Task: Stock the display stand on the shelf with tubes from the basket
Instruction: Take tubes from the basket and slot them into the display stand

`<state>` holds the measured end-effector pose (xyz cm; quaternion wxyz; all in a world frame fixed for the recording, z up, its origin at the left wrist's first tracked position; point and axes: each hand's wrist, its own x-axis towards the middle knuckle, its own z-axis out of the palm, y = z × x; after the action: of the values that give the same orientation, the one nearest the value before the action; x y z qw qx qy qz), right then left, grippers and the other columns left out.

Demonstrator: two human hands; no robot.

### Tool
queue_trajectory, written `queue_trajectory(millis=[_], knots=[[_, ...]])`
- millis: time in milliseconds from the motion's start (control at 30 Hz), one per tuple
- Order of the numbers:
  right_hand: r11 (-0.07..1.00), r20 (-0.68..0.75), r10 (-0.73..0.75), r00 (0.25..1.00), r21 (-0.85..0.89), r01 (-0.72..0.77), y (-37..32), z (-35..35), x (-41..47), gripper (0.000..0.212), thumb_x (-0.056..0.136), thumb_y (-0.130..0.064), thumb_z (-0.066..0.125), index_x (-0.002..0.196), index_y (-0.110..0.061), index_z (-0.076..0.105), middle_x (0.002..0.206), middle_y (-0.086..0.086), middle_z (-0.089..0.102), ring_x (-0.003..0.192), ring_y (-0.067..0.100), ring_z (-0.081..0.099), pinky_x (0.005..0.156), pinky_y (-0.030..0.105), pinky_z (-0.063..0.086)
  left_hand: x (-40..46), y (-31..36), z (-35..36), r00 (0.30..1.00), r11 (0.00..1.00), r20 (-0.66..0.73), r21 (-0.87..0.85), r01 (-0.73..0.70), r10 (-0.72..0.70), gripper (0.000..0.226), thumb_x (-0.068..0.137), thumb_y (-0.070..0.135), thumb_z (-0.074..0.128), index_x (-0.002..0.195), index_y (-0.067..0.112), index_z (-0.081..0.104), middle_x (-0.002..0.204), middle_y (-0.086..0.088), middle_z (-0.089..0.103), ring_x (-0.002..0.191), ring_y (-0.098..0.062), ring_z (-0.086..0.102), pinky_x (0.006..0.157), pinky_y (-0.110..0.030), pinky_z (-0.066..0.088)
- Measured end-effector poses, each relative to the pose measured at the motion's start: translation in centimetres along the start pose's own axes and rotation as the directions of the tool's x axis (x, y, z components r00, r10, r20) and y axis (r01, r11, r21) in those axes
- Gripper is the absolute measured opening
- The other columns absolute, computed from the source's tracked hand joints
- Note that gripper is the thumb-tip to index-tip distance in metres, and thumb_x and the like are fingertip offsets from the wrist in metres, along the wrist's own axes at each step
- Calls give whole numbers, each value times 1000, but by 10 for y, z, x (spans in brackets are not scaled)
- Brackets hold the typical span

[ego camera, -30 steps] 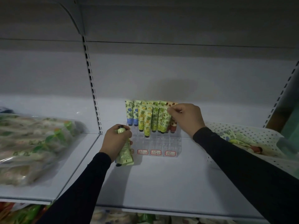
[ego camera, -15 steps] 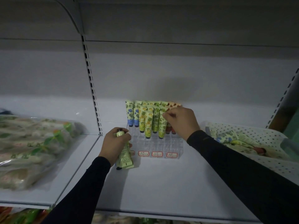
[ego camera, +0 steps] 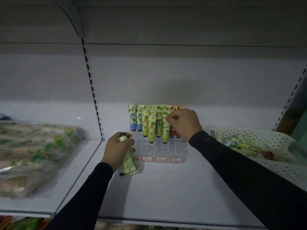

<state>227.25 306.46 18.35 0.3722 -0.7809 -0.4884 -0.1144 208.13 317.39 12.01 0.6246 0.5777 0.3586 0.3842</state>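
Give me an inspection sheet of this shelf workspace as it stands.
Surface: white shelf, dimly lit.
Job's things: clear display stand partly filled with upright tubes, front slots unfilled; white perforated basket to the right holds more tubes.
Clutter: bagged goods on the neighbouring shelf to the left.
Grippers: left hand grips spare tubes; right hand pinches the top of a green tube in the stand.
Cables: nothing seen.
Surroundings: slotted upright, white back panel, packaged goods on the shelf below.
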Motion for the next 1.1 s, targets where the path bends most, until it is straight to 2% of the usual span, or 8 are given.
queue_trajectory(millis=[167, 400, 600, 733, 800, 867, 1000, 1100], knots=[[1000, 2, -5, 1000, -3, 5, -2, 0, 0, 34, 92, -27, 60, 80, 3, 72, 80, 17, 71, 78, 30, 63, 99, 30, 41, -1, 0, 1, 1000, 1000, 4, -7, 2, -2, 15, 85, -8, 62, 93, 4, 63, 77, -17, 62, 56, -26, 65, 46, -30, 52], [999, 12, -5, 1000, -35, 6, -2, 1, 1, 35, 93, -30, 59, 81, 0, 73, 81, 14, 71, 79, 27, 63, 98, 30, 41, -3, 2, 2, 1000, 999, 20, -40, 12, -11, 16, 85, -8, 61, 96, 3, 62, 78, -18, 61, 56, -27, 64, 47, -33, 54], [1000, -23, 15, 1000, 9, -15, 4, -2, 1, 43, 92, -43, 58, 76, -6, 74, 75, 7, 72, 74, 20, 65, 77, 27, 49, -5, 5, -1, 998, 993, 61, -118, 21, -13, 21, 83, -6, 66, 101, 5, 64, 86, -20, 68, 70, -34, 68, 70, -57, 59], [997, -162, -4, 987, 70, 16, -3, -12, -9, 47, 93, -45, 56, 62, -10, 65, 59, 2, 62, 61, 16, 58, 65, 25, 45, -12, 11, 4, 995, 982, 102, -187, 12, 7, 21, 83, -6, 66, 101, 6, 65, 93, -22, 70, 78, -31, 69, 81, -48, 56], [991, -45, -28, 999, 131, 34, -7, -15, -19, 48, 95, -44, 55, 60, -10, 60, 56, 0, 57, 54, 15, 53, 63, 24, 43, -16, 14, 10, 993, 977, 115, -214, 13, 12, 23, 79, -2, 71, 99, 8, 66, 99, -22, 69, 80, -28, 67, 81, -45, 56], [977, 239, -61, 969, 211, 9, -14, -14, -33, 46, 95, -45, 54, 59, -18, 54, 54, -6, 48, 50, 9, 43, 61, 25, 42, -19, 16, 19, 992, 972, 122, -235, 8, 21, 23, 76, -1, 73, 96, 10, 66, 102, -21, 70, 79, -24, 66, 75, -38, 55], [969, 713, -54, 699, 206, -136, -14, -6, -54, 33, 95, -48, 53, 106, -20, 66, 97, -7, 68, 89, 7, 64, 82, 28, 52, -23, 23, 34, 989, 945, 144, -326, 20, 28, 23, 84, -3, 68, 103, 8, 63, 107, -21, 69, 84, -23, 68, 69, -34, 56], [890, 835, -45, 548, 283, -357, -8, -5, -62, 26, 97, -38, 55, 109, -16, 60, 106, -1, 68, 97, 12, 66, 84, 25, 55, -25, 26, 38, 990, 940, 136, -341, 7, 41, 22, 83, -2, 70, 100, 9, 62, 109, -23, 67, 87, -27, 66, 68, -35, 57]])
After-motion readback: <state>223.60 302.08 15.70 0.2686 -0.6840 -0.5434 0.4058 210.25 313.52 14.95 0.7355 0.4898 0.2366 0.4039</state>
